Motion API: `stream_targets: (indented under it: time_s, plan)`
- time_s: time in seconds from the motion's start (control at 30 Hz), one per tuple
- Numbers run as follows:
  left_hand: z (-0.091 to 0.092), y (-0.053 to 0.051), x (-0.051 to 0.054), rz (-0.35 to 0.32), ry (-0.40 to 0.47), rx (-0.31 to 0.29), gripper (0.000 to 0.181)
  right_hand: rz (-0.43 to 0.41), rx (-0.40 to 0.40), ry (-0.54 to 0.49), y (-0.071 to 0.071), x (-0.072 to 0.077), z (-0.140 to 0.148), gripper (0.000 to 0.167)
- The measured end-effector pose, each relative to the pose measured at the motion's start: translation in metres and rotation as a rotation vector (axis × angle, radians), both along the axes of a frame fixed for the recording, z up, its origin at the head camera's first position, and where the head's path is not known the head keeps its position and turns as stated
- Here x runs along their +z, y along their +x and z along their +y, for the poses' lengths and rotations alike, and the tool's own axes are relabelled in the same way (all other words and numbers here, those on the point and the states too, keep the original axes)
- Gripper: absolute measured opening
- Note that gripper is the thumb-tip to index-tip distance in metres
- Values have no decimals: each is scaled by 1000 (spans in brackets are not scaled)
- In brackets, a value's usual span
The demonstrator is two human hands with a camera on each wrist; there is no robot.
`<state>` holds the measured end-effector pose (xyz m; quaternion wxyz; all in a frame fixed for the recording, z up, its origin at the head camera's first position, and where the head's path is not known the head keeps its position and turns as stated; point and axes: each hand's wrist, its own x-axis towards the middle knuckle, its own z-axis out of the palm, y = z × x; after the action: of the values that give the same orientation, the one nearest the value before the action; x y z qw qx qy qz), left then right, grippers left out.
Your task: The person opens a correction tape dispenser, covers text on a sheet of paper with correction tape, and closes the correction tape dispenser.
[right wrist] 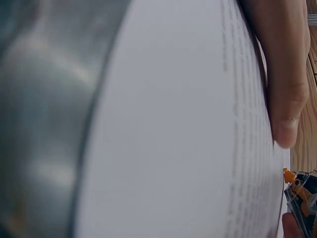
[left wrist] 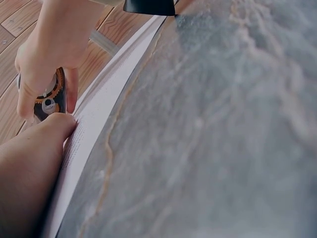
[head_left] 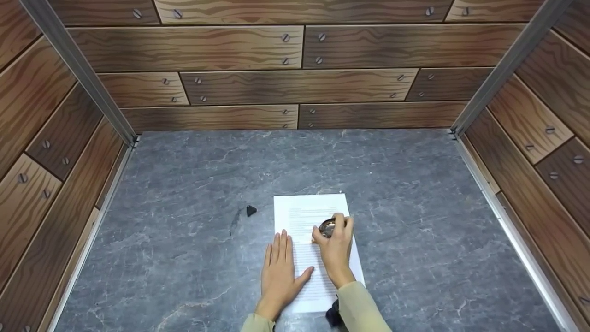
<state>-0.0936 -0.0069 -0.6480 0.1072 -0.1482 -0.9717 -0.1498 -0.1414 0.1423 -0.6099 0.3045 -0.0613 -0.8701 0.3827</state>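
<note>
A sheet of printed paper (head_left: 315, 295) lies on the grey marbled table. The left hand (head_left: 280, 279) rests flat on its left part, fingers straight and thumb spread over the text. Over the upper right of the sheet, the right hand (head_left: 336, 246) grips a small round dark device (head_left: 327, 227) between thumb and fingers. In the left wrist view, the device (left wrist: 49, 101) shows black and orange parts under the right hand (left wrist: 47, 54). At the right edge of the right wrist view, the device (right wrist: 303, 196) has an orange tip close to the paper (right wrist: 163, 119).
A small black piece (head_left: 250, 210) lies on the table (head_left: 193, 258) left of the paper's top. A black object (head_left: 333, 314) is at the paper's bottom edge beside the right sleeve. Wood-patterned walls (head_left: 239, 46) stand at the back and both sides.
</note>
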Motion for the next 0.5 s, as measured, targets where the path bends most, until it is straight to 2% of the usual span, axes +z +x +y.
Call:
stream_targets:
  time_s: [0.2, 0.5]
  plan:
    - [0, 0, 0, 12, -8, -1, 95, -25, -7, -19, 0, 0, 6, 45]
    - [-1, 1, 2, 11, 5, 2, 94, -10, -7, -24, 0, -1, 13, 45]
